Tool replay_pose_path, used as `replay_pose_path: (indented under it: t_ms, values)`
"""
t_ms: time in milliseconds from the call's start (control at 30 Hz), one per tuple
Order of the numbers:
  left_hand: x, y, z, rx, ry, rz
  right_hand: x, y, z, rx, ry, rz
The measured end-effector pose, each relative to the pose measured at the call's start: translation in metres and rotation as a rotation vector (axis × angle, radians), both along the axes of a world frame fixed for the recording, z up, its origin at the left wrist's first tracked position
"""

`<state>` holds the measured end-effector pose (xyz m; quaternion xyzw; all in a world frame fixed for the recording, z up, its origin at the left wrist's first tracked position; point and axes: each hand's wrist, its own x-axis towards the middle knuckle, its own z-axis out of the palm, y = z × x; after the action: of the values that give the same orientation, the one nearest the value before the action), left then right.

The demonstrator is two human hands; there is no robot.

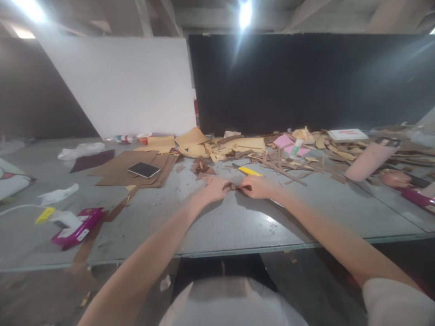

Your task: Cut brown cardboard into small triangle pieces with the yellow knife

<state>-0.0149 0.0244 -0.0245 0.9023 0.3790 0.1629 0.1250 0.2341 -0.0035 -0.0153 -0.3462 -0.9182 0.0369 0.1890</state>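
Both my arms reach out over the grey table (238,226). My left hand (215,189) and my right hand (257,187) meet at the table's middle, fingers pinched closed on a small brown cardboard piece (235,186) held between them. The piece lies low on the table top. Just beyond my hands lies a yellow utility knife (249,171), and a small heap of brown cardboard scraps (203,168) sits to the left of it.
Flat brown cardboard sheets (136,165) with a phone (143,170) on top lie at the left. A magenta packet (77,229) rests near the left front edge. Cardboard offcuts (306,151), pink paper, a glue stick (296,147) and a pink cylinder (369,161) crowd the far right.
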Motion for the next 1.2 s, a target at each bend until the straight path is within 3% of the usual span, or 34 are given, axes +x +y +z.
replay_pose_path:
  t_ms: [467, 767, 1200]
  values:
    - [0.003, -0.004, 0.004, -0.025, 0.066, 0.052, 0.002, 0.0, 0.005, 0.02, -0.13, 0.015]
    - [0.007, -0.013, 0.012, 0.043, 0.177, 0.048, -0.001, -0.005, 0.012, 0.09, -0.305, -0.012]
    - [0.013, -0.022, 0.018, 0.073, 0.24, 0.067, -0.009, -0.012, 0.022, 0.069, -0.451, -0.041]
